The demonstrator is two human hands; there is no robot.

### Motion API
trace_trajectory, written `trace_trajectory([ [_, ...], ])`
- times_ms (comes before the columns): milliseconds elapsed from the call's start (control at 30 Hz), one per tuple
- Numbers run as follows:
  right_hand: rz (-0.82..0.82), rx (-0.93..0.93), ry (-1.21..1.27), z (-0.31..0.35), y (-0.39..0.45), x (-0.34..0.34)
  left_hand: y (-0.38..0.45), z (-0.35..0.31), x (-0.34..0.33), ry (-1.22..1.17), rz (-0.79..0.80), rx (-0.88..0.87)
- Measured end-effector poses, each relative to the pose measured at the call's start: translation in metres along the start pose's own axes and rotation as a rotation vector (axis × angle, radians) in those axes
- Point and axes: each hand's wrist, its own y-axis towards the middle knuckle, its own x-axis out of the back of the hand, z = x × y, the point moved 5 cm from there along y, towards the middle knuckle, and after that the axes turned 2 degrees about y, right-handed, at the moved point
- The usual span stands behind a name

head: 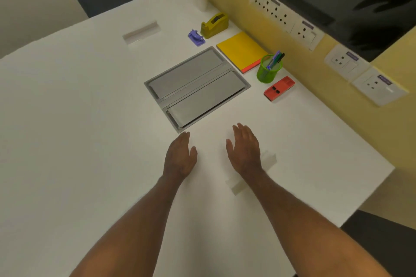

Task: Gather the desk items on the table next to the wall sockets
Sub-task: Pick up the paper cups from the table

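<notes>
Along the yellow wall under the sockets lies a row of desk items on the white table: a yellow-green tape dispenser, a small purple stapler, a yellow notepad, a green mesh pen cup holding pens, and a red stapler-like box. My left hand and my right hand hover side by side over the table in front of these, fingers straight, holding nothing.
A grey metal double-lid cable hatch is set into the table between my hands and the items. A white paper cup stands at the far edge by the wall. Two small cut-outs are in the tabletop.
</notes>
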Motion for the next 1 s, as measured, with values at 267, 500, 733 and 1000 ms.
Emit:
trace_trajectory([
  [267, 0.098, 0.078, -0.017, 0.042, -0.142, 0.003, -0.160, 0.034, 0.013, 0.096, -0.065, 0.044],
  [500, 0.189, 0.146, -0.026, 0.069, -0.274, -0.014, -0.290, 0.068, 0.016, 0.077, -0.113, 0.094],
  [733, 0.266, 0.203, -0.119, 0.078, -0.403, -0.038, -0.422, 0.118, -0.002, 0.127, -0.099, 0.150],
  [1000, 0.379, 0.313, -0.196, 0.098, -0.520, -0.067, -0.561, 0.163, -0.030, 0.122, -0.091, 0.301],
])
